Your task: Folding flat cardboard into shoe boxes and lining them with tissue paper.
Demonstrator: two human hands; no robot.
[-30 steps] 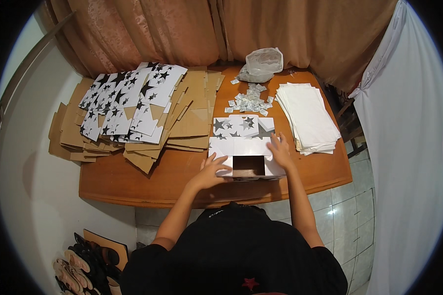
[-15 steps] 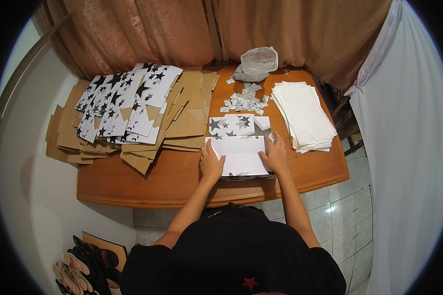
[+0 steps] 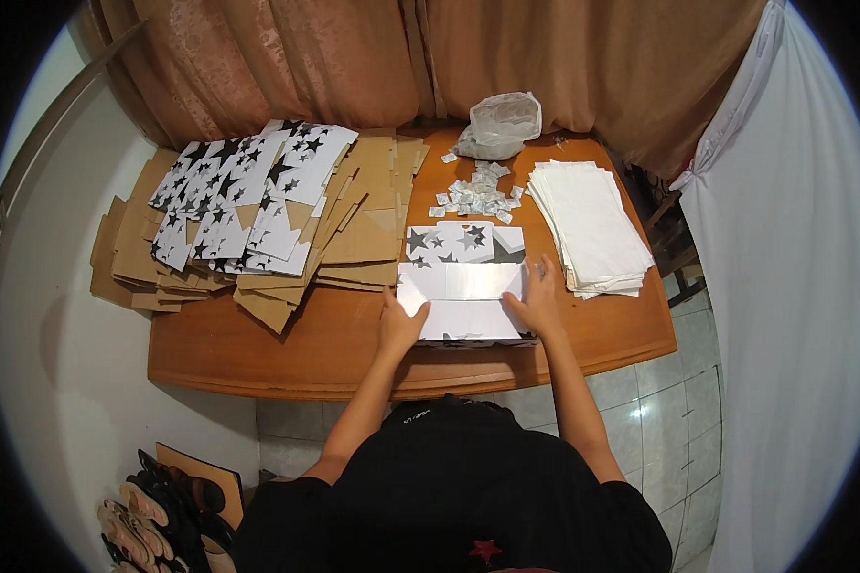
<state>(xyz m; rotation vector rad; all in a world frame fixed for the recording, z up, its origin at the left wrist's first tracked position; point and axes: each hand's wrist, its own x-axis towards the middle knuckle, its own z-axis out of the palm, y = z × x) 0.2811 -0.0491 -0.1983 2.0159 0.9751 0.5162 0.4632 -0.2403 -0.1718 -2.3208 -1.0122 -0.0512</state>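
Note:
A white cardboard box point(image 3: 470, 319) with a black and grey star print sits near the front edge of the wooden table, its plain white inner side facing up. Its star-printed panel point(image 3: 446, 244) lies toward the far side. My left hand point(image 3: 404, 325) grips the box's left side, thumb over the white surface and fingers along the outer edge. At the right side my right hand point(image 3: 537, 300) holds the box the same way, thumb on top and fingers partly hidden by the edge. Slanted folds and a paler rectangle show between the hands.
Flat star-printed cardboard sheets point(image 3: 222, 191) and brown ones are piled at left. Small clear packets point(image 3: 478, 196) lie beyond the box, below a plastic bag point(image 3: 503, 122). White paper sheets point(image 3: 592, 224) are stacked at right. Shoes point(image 3: 148, 520) stand on the floor at lower left.
My left hand has slid slightly toward me and left along the box's side. Slanted corner folds and a paler middle rectangle now show on the white surface. My right hand has barely moved.

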